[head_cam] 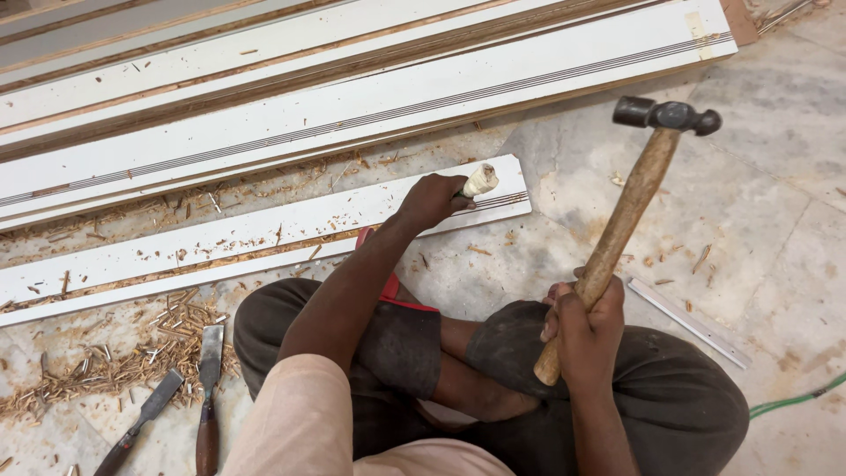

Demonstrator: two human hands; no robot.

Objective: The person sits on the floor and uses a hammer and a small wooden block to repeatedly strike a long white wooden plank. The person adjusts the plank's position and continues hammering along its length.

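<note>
A pale-handled chisel [478,182] is gripped in the closed left hand [429,202], its tip set on the long white grooved board [264,234] lying on the floor; a wooden-handled ball-peen hammer with a dark steel head [627,211] is clasped in the closed right hand [584,324], raised to the right of that board; two loose chisels [181,397] are seen below the board's left part, among wood chips [115,361]; stacked white boards [352,97] are laid beyond it.
</note>
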